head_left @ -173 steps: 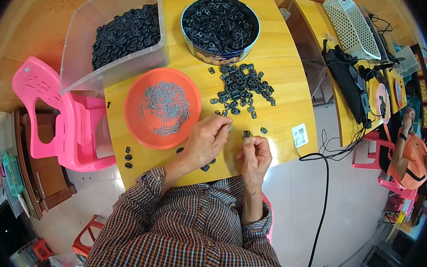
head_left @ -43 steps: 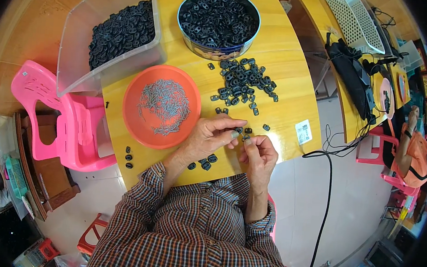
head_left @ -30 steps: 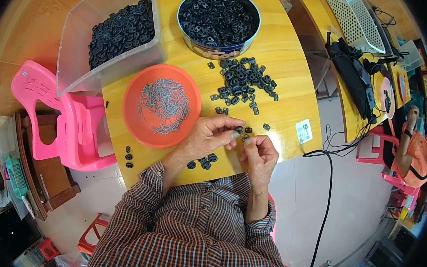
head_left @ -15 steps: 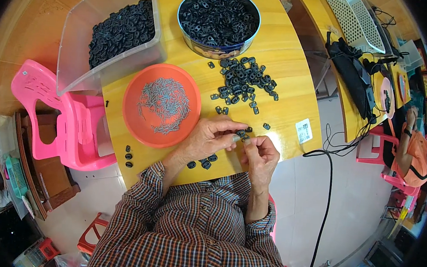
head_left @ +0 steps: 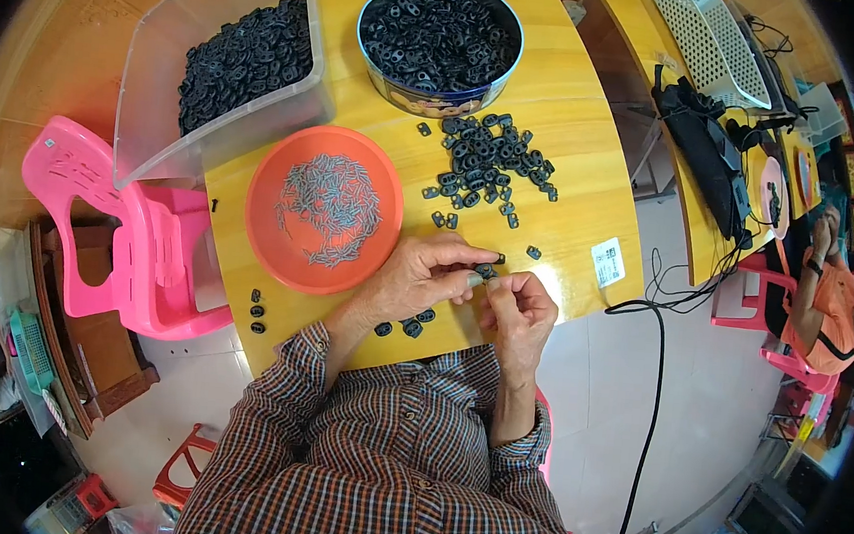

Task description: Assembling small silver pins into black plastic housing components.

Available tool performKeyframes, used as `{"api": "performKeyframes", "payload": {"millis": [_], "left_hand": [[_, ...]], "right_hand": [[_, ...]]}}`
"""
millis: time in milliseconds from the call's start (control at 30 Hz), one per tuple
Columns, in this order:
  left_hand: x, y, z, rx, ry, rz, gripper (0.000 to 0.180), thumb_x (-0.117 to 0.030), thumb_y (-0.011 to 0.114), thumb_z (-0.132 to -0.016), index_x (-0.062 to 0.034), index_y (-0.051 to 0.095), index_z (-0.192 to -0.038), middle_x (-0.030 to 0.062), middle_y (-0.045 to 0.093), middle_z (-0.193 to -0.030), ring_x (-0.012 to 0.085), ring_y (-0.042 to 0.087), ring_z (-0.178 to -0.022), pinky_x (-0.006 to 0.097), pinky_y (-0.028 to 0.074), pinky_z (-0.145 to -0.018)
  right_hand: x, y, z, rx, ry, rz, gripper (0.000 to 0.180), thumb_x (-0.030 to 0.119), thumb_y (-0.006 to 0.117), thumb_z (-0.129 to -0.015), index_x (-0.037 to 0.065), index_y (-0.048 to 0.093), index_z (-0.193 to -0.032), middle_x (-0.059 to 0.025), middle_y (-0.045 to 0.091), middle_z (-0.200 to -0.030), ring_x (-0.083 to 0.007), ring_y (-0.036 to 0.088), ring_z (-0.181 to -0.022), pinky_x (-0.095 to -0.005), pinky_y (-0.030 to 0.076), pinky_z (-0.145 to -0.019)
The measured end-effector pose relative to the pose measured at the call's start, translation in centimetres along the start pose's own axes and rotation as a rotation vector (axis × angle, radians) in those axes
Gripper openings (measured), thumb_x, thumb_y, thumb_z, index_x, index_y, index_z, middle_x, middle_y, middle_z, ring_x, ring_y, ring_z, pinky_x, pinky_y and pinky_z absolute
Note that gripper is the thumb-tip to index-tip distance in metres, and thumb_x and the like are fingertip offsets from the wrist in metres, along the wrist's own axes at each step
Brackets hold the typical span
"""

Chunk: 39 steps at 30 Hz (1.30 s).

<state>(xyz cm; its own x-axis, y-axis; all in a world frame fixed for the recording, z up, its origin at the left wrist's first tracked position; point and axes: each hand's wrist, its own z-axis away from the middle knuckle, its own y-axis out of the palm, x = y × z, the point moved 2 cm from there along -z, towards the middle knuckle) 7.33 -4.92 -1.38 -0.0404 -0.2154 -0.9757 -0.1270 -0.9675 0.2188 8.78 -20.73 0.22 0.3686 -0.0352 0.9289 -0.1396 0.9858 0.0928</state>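
My left hand point(head_left: 418, 276) and my right hand point(head_left: 516, 309) meet over the near edge of a yellow wooden table point(head_left: 574, 188). Between the fingertips of both hands sits a small black plastic part point(head_left: 487, 270), with a thin grey piece touching it. Just beyond my hands lies a loose heap of the same black parts point(head_left: 486, 156). An orange round plate point(head_left: 323, 209) full of small grey metal pins rests to the left of my left hand. A few black parts point(head_left: 404, 324) lie under my left wrist.
A round metal tin point(head_left: 440, 32) and a clear plastic bin point(head_left: 233, 56), both full of black parts, stand at the table's far side. A pink plastic chair point(head_left: 119, 233) stands to the left. A black cable point(head_left: 653, 385) runs over the floor; another person in orange point(head_left: 821, 298) sits at right.
Both hands have stayed pressed together at the table's near edge, with only slight finger movement around the small black part. The heap, plate and containers have not moved.
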Motion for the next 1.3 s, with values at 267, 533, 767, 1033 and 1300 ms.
{"api": "performKeyframes", "payload": {"millis": [267, 533, 767, 1033, 1300], "left_hand": [[-0.2, -0.2, 0.0, 0.02, 0.027, -0.01, 0.03, 0.005, 0.051, -0.086, 0.0003, 0.06, -0.115, 0.0053, 0.055, -0.087, 0.0107, 0.063, -0.071, 0.022, 0.052, -0.062], [-0.4, -0.7, 0.2, 0.016, 0.027, 0.0, 0.027, 0.004, 0.052, -0.087, 0.0008, 0.06, -0.112, 0.0052, 0.056, -0.087, 0.0107, 0.063, -0.071, 0.022, 0.052, -0.063], [0.0, -0.8, 0.4, -0.005, 0.071, -0.003, 0.026, 0.004, 0.053, -0.086, 0.0006, 0.061, -0.111, 0.0051, 0.057, -0.085, 0.0097, 0.062, -0.069, 0.022, 0.052, -0.062], [0.4, -0.6, 0.5, -0.044, 0.083, 0.008, 0.025, 0.004, 0.055, -0.084, 0.0008, 0.062, -0.108, 0.0053, 0.057, -0.084, 0.0094, 0.061, -0.065, 0.023, 0.05, -0.059], [0.0, -0.8, 0.4, -0.034, 0.082, -0.028, 0.024, 0.003, 0.057, -0.083, 0.0012, 0.062, -0.107, 0.0055, 0.058, -0.085, 0.0096, 0.061, -0.065, 0.022, 0.05, -0.059]], "right_hand": [[0.1, 0.0, 0.0, 0.03, 0.028, -0.049, 0.013, 0.009, 0.061, -0.086, 0.0, 0.056, -0.079, -0.003, 0.058, -0.066, -0.0057, 0.049, -0.049, -0.0194, 0.04, -0.044], [0.3, 0.6, 0.1, 0.088, 0.054, -0.207, 0.011, 0.006, 0.058, -0.087, -0.001, 0.056, -0.079, -0.008, 0.06, -0.068, -0.0079, 0.047, -0.046, -0.0202, 0.038, -0.043], [-0.4, 0.8, -0.1, 0.114, 0.003, -0.23, 0.013, 0.01, 0.059, -0.088, -0.002, 0.058, -0.083, -0.0082, 0.062, -0.072, -0.0076, 0.048, -0.048, -0.0192, 0.038, -0.044], [0.1, 1.2, 0.1, 0.069, 0.004, -0.189, 0.013, 0.011, 0.061, -0.088, -0.002, 0.059, -0.086, -0.0069, 0.062, -0.072, -0.007, 0.048, -0.048, -0.0183, 0.039, -0.044], [0.0, 1.3, 0.2, 0.023, -0.016, -0.04, 0.014, 0.014, 0.061, -0.088, 0.0, 0.057, -0.086, -0.0049, 0.06, -0.069, -0.0058, 0.047, -0.047, -0.0172, 0.036, -0.044]]}}
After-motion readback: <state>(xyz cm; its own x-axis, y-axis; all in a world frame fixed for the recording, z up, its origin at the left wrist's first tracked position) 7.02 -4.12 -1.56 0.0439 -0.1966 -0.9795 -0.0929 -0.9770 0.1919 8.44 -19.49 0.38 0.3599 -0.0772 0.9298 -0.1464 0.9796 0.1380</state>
